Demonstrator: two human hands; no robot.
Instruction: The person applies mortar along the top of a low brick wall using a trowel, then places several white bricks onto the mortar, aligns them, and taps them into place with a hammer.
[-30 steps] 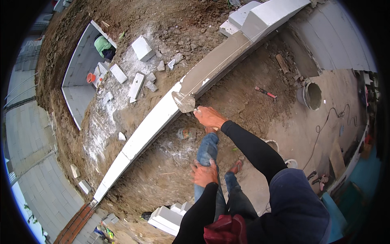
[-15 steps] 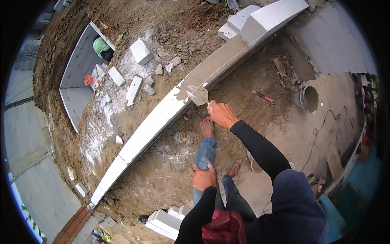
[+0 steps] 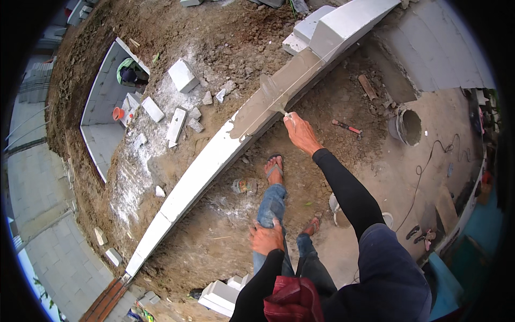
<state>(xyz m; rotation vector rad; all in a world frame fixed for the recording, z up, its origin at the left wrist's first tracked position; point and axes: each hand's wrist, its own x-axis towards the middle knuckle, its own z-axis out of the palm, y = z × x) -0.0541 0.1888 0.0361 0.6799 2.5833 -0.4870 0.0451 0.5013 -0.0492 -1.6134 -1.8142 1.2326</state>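
Observation:
My right hand grips the handle of a trowel, whose blade lies against grey mortar. This mortar coats part of the top of a low white block wall, which crosses the view diagonally. A thin string runs along the coated stretch, close to the trowel. My left hand rests on my bent knee with its fingers apart, holding nothing. Where the mortar stops, its edge is ragged and bare white block carries on toward the lower left.
White blocks and broken pieces lie on the soil beyond the wall. On the near side are a red-handled hammer, a bucket, a plastic jar and a cable. A person crouches in a pit at upper left.
My right hand has moved the trowel up and to the right along the wall, away from the ragged mortar edge. My left hand has stayed on my knee.

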